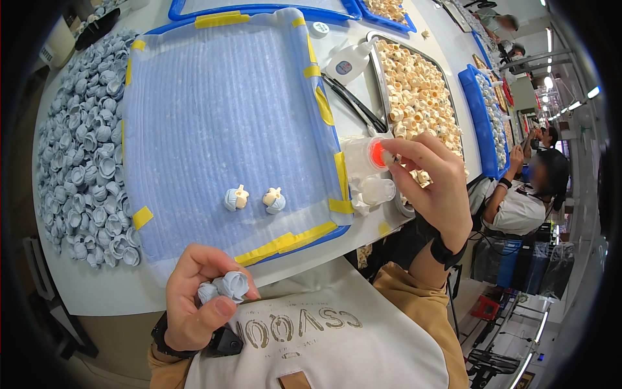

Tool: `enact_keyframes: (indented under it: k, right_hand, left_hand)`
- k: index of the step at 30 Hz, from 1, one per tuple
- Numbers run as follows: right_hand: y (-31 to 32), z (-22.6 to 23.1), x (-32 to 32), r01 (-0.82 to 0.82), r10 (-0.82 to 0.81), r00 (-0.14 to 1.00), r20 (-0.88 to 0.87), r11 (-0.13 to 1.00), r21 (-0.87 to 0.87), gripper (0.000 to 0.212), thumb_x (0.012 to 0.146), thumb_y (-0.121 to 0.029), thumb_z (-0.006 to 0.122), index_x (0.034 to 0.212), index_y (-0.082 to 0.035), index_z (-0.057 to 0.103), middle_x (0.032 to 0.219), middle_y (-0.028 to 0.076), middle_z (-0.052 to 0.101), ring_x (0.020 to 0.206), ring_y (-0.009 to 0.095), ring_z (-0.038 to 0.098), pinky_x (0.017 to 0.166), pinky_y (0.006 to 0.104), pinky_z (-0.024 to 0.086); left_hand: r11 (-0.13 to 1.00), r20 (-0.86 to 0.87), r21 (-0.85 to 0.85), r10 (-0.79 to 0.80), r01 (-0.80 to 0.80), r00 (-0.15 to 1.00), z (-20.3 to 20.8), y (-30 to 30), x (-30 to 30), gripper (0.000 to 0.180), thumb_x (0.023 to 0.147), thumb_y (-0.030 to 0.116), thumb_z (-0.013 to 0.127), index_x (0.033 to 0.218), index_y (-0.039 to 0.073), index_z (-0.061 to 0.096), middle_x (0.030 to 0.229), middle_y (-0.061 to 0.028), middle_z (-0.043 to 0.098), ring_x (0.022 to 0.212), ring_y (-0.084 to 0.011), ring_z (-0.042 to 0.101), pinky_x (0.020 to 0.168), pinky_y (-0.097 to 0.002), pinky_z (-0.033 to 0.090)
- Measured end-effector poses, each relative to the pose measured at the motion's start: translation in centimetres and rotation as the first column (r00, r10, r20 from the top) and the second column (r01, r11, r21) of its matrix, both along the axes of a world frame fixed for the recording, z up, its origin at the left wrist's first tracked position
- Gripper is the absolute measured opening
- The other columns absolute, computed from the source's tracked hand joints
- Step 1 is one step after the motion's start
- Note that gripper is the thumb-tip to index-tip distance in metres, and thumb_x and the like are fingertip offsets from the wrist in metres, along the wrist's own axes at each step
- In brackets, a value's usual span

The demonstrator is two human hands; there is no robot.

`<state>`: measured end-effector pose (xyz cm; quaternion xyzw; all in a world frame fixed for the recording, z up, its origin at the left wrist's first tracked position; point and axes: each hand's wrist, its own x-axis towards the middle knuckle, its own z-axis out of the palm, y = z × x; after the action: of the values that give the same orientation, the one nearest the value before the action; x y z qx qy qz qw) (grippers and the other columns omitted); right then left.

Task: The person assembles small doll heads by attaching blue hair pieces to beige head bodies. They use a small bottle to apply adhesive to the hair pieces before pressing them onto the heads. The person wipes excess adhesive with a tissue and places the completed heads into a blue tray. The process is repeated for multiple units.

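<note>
My left hand is closed around light blue-grey hollow shell pieces, held low in front of the apron. To the right, my right hand pinches a small pale item whose kind I cannot make out. Its fingertips are at the red-orange mouth of a small translucent cup. Another small clear cup sits just nearer to me. Two small doll heads with blue hair, one on the left and one on the right, lie on the padded blue tray.
Many loose blue-grey shells are heaped at the left. A metal tray of cream-coloured pieces stands right, beside a white squeeze bottle and black tweezers. Yellow tape edges the padded tray. Another person sits far right.
</note>
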<state>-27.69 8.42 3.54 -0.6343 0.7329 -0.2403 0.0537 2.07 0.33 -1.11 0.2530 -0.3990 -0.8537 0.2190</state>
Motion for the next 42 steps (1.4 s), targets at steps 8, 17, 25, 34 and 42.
enact_keyframes:
  k: [8, 17, 25, 34, 42]
  right_hand:
    - [0.5, -0.4, 0.0, -0.004, 0.004, 1.0, 0.0, 0.999, -0.046, 0.023, 0.07, 0.0, 0.063, 0.092, -0.004, 0.063, 0.073, 0.007, 0.055, 0.062, 0.018, 0.056, 0.055, 0.027, 0.044]
    - [2.0, -1.8, 4.4, -0.068, 0.169, 0.977, 0.131, 0.826, -0.56, 0.033, 0.056, 0.007, 0.062, 0.089, 0.005, 0.062, 0.074, 0.012, 0.062, 0.058, 0.019, 0.057, 0.049, 0.0283, 0.044]
    - [-0.1, -3.2, 10.7, -0.243, 0.502, 0.825, 0.259, 0.729, -0.64, 0.029, 0.058, 0.002, 0.068, 0.086, 0.0, 0.064, 0.072, 0.006, 0.059, 0.053, 0.015, 0.053, 0.044, 0.0239, 0.039]
    - [0.0, -3.5, 10.8, -0.383, 0.559, 0.782, 0.275, 0.78, -0.495, 0.031, 0.063, 0.0, 0.067, 0.093, 0.005, 0.059, 0.07, 0.007, 0.057, 0.051, 0.015, 0.049, 0.043, 0.0254, 0.038]
    - [-0.3, -3.5, 11.1, -0.397, 0.567, 0.788, 0.24, 0.766, -0.506, 0.027, 0.067, -0.004, 0.066, 0.091, 0.005, 0.06, 0.07, 0.006, 0.056, 0.05, 0.014, 0.048, 0.044, 0.025, 0.038]
  left_hand:
    - [0.995, -0.026, -0.052, -0.09, 0.089, 0.996, 0.2, 0.0, -0.1, 0.036, 0.08, 0.016, 0.064, 0.101, -0.003, 0.042, 0.091, -0.0192, 0.061, 0.087, -0.0192, 0.06, 0.076, -0.0294, 0.047]
    - [0.996, 0.053, -0.021, -0.088, 0.089, 0.995, 0.6, -0.1, -0.5, 0.036, 0.083, 0.019, 0.061, 0.106, -0.005, 0.048, 0.096, -0.0134, 0.061, 0.089, -0.0141, 0.057, 0.078, -0.0258, 0.045]
    - [0.991, 0.081, -0.104, -0.073, 0.081, 0.994, 1.0, 0.0, -0.6, 0.033, 0.082, 0.017, 0.064, 0.106, -0.003, 0.055, 0.099, -0.0079, 0.06, 0.086, -0.0084, 0.055, 0.076, -0.0225, 0.044]
    - [0.95, 0.11, -0.307, -0.024, 0.057, 0.994, 0.9, 0.1, -0.6, 0.027, 0.077, 0.011, 0.069, 0.099, -0.004, 0.062, 0.089, -0.0086, 0.064, 0.077, -0.0082, 0.057, 0.067, -0.021, 0.045]
    - [0.897, 0.131, -0.436, -0.02, 0.076, 0.991, 1.0, -0.3, -0.5, 0.026, 0.077, 0.012, 0.069, 0.096, -0.004, 0.062, 0.09, -0.0129, 0.065, 0.079, -0.0122, 0.061, 0.069, -0.0232, 0.047]
